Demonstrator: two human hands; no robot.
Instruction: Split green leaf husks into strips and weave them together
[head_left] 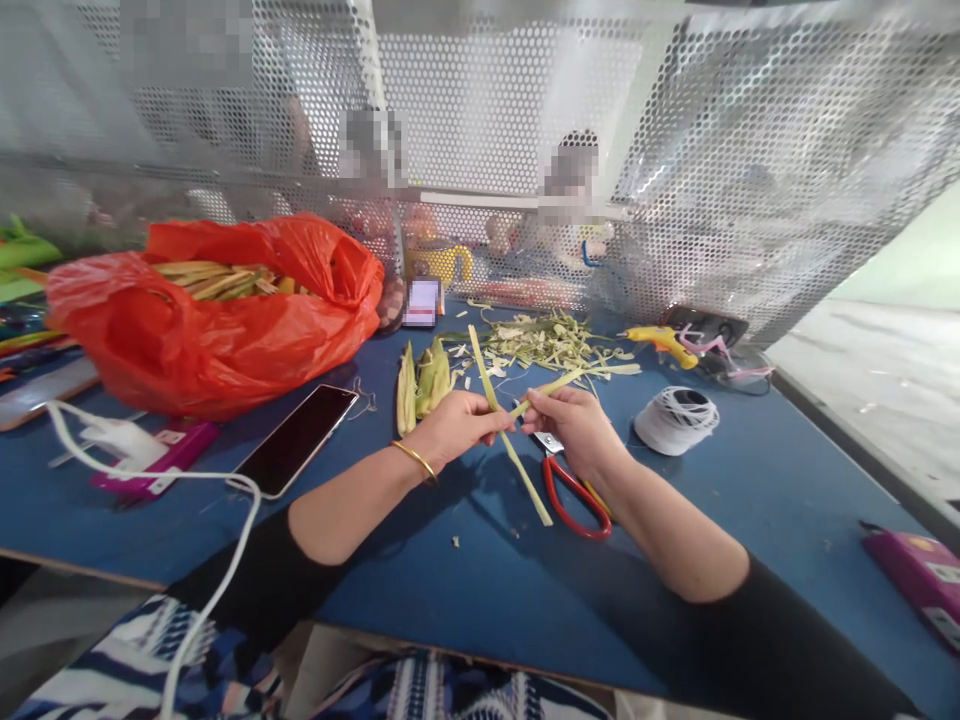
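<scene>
Above the middle of the blue table, my left hand (466,425) pinches pale green leaf strips (529,480) where they cross. One strip runs from upper left to lower right. My right hand (574,420) is closed on another part, which points up and right. Red-handled scissors (576,500) lie below my right hand, their blades partly hidden by it. Behind my left hand lie folded green leaf bundles (431,378). A heap of shredded leaf scraps (544,340) is spread beyond both hands.
A red plastic bag (225,350) of leaf strips stands at the left, near a black phone (296,440) and a white cable (244,530). White string (676,420) and a yellow glue gun (664,343) sit right. Behind the perforated screen (495,110) are people.
</scene>
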